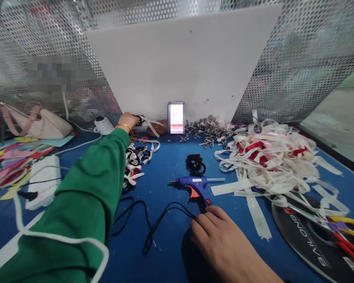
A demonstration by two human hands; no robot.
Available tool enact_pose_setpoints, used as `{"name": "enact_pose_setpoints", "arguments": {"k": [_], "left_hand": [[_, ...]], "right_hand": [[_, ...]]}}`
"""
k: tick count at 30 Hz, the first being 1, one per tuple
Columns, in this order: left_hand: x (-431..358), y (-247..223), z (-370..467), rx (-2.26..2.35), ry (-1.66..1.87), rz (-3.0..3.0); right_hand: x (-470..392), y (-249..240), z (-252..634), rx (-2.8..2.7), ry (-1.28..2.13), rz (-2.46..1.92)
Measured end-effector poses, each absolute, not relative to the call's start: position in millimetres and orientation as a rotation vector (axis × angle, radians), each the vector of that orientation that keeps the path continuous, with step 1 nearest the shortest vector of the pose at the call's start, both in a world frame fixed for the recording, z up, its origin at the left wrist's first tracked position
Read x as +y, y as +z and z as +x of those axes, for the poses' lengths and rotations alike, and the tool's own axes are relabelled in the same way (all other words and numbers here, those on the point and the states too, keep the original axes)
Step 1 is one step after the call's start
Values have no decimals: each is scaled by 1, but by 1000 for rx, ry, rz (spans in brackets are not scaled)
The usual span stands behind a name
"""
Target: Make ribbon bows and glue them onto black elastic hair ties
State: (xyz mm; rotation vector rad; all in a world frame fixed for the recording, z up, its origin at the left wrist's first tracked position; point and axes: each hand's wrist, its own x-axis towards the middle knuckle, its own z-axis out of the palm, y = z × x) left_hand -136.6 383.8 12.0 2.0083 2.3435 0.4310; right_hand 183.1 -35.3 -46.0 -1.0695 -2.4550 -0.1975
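My left hand [128, 119], stretched far forward, is closed on a black hair tie [140, 119] with pale ribbon tails. Below that hand, several black hair ties with white ribbon [137, 157] lie in a pile. My right hand [215, 234] rests low on the table with its fingers curled under; their tips, and anything within them, are hidden. Just beyond its knuckles is the handle end of a blue glue gun [191, 182], which lies on its side with an orange trigger and a glue stick in its back. A black hair tie bundle [195, 163] lies behind the glue gun.
White and red ribbons [271, 157] heap at the right, beside scissors [339, 226] and a black disc [301, 236]. Small grey ribbon bows [212, 129] lie near a phone [176, 118]. A power strip [44, 181], bag [44, 120] and black cord [149, 232] are leftward.
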Motion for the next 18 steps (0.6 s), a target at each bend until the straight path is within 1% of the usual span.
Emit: {"name": "enact_pose_setpoints", "arguments": {"k": [4, 7, 11, 15, 18], "left_hand": [[363, 37, -149, 2641, 424, 1976], [348, 53, -147, 2703, 375, 2099], [330, 68, -139, 2626, 340, 2364], [314, 79, -131, 2409, 340, 2665], [307, 85, -128, 2341, 350, 2743]], "right_hand": [[-36, -39, 183, -2462, -210, -1083], [-36, -36, 184, -2470, -232, -1076], [-34, -34, 185, -2480, -257, -1073], [-32, -35, 186, -2476, -244, -1084], [-31, -36, 187, -2476, -233, -1078]]}}
